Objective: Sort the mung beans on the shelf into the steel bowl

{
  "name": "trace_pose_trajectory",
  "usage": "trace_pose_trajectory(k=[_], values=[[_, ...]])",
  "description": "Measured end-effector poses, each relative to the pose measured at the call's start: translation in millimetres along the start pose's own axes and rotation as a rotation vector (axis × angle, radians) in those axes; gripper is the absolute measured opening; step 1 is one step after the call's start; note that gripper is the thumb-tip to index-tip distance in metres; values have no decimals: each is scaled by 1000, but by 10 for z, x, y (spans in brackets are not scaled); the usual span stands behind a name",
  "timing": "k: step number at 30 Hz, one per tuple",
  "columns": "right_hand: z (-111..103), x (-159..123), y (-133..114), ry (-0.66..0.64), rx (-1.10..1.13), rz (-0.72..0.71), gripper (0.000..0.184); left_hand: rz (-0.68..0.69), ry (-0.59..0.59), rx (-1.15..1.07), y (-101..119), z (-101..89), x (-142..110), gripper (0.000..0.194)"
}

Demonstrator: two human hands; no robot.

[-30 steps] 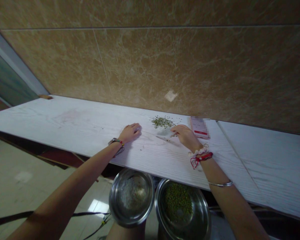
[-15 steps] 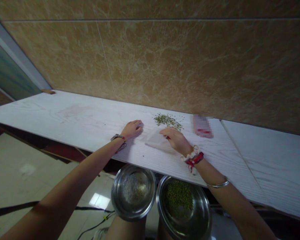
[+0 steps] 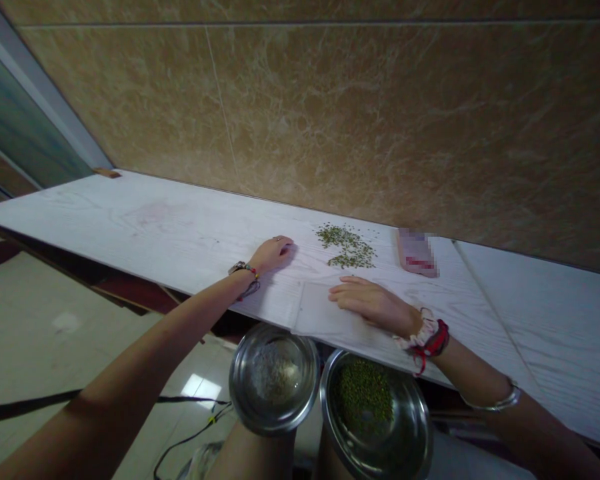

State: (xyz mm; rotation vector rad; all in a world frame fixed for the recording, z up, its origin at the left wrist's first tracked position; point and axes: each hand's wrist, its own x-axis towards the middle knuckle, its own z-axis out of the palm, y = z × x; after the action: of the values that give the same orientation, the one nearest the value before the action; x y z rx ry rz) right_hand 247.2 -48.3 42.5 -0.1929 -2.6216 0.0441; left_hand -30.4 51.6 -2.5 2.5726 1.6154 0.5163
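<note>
My left hand rests on the white tabletop with its fingers curled in; whatever may be inside them is hidden. To its right, small green beans lie in a loose scatter near the wall side. My right hand is stretched out palm down, fingers extended over a flat translucent plastic piece at the table's front edge. Part of that piece is covered by the hand. Below the edge, a steel bowl holds a heap of green beans. Beside it, another steel bowl has pale contents I cannot make out.
The long white table runs along a brown tiled wall. A phone-sized object, partly blurred out, lies right of the beans. Both bowls sit over my legs. A black cable crosses at lower left above the tiled floor.
My right hand has moved towards the front edge and its fingers have straightened. The plastic piece has come towards the edge, away from the beans. My left hand stays about where it was.
</note>
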Motion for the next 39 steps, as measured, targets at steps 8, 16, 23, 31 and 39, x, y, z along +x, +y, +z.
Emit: trace_pose_trajectory(k=[8,16,23,31,39], values=[[-355,-285,-33,-61,-67,189,29,108,-44,-14,40,-28,-10,35],[-226,-61,429,106,-416,381,38,21,-11,-13,28,-5,14,35],[17,188,640,49,-527,415,34,-46,40,12,-19,26,24,36],[-43,-152,181,8,-586,358,35,-64,41,6,-17,31,25,38],[-132,-441,-340,17,-632,330,30,-68,31,15,6,13,13,39]])
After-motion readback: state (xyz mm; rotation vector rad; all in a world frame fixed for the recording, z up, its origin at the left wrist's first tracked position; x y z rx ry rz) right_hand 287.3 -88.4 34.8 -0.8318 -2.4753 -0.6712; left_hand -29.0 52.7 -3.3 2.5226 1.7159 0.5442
